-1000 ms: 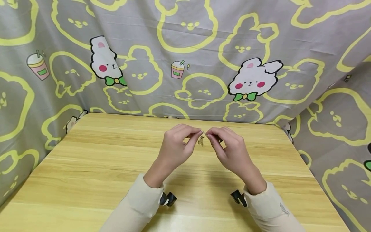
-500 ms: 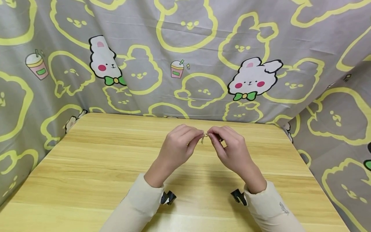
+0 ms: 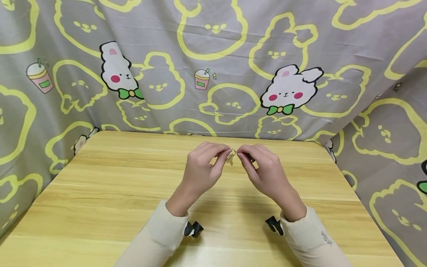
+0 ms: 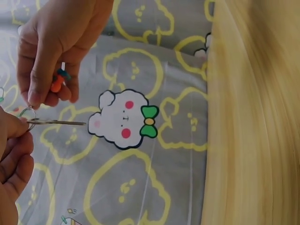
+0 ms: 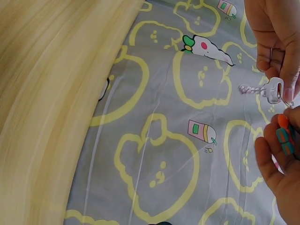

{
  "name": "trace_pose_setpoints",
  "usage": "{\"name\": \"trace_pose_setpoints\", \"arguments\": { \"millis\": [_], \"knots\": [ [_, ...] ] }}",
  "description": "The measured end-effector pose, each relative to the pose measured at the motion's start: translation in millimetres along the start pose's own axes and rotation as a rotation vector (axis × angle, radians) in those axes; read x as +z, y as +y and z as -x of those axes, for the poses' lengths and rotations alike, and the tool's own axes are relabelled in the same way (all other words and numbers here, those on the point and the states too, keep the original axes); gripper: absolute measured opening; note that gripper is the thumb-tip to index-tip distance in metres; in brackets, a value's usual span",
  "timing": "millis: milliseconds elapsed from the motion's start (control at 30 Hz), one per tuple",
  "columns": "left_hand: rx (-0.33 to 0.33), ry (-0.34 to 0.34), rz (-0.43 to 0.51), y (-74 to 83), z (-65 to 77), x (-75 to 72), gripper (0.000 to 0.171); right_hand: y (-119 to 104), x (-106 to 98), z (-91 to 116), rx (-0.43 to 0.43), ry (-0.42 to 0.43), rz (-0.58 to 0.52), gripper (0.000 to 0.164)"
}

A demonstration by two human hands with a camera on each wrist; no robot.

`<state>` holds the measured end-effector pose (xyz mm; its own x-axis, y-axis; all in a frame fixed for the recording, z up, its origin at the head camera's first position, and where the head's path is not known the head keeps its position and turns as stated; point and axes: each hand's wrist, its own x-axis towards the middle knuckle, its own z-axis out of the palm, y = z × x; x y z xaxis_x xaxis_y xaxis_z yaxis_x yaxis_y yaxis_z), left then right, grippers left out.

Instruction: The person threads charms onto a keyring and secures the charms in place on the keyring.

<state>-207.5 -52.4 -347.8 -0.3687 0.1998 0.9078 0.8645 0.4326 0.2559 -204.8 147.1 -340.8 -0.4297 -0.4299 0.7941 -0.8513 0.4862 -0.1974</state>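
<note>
A person's hands faced each other, fingertips just apart, over a small metal key ring (image 3: pixel 234 150) raised above the wood-grain bench (image 3: pixel 116 207). The left hand (image 3: pixel 205 163) pinched the ring's near side beside the head of a silver key (image 5: pixel 269 92), whose blade pointed down toward the bench. The right hand (image 3: pixel 261 167) pinched the ring's other side, an orange-and-teal trinket (image 5: pixel 284 136) against its fingers; whether trinket and ring were joined could not be told. Good handling appeared to call for a firm left pinch close to the key, small, steady movements from the right thumb, and the trinket kept aside, since so thin a ring could slip.
</note>
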Motion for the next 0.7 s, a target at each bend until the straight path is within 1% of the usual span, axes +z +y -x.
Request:
{"name": "trace_pose_setpoints", "arguments": {
  "millis": [67, 167, 300, 400, 533, 633, 700],
  "knots": [
    [-0.004, 0.011, 0.000, 0.3, -0.3, 0.6, 0.004, 0.0, -0.6, 0.1, 0.013, -0.027, 0.015, 0.006],
    [-0.016, 0.016, 0.002, 0.9, -0.5, 1.4, 0.004, 0.5, -0.8, 0.0, 0.002, -0.042, 0.042, 0.007],
    [-0.038, 0.006, 0.008, 0.4, 0.4, 2.5, 0.003, 2.1, -0.1, 0.3, -0.025, -0.037, 0.068, 0.007],
    [-0.046, -0.004, 0.012, -0.8, 1.4, 3.6, 0.004, 2.3, -0.4, 0.7, -0.024, -0.059, 0.076, 0.006],
    [-0.048, -0.010, 0.016, -1.5, 2.1, 4.9, 0.004, 2.0, -0.5, 0.5, -0.028, -0.075, 0.077, 0.010],
    [-0.058, -0.028, 0.017, -1.6, 2.2, 5.3, 0.005, 2.2, -0.4, 0.2, -0.035, -0.068, 0.082, 0.013],
    [-0.064, -0.053, 0.009, -1.9, 2.6, 5.1, 0.007, 2.6, 0.0, 0.4, -0.040, -0.065, 0.085, 0.014]
  ]
}}
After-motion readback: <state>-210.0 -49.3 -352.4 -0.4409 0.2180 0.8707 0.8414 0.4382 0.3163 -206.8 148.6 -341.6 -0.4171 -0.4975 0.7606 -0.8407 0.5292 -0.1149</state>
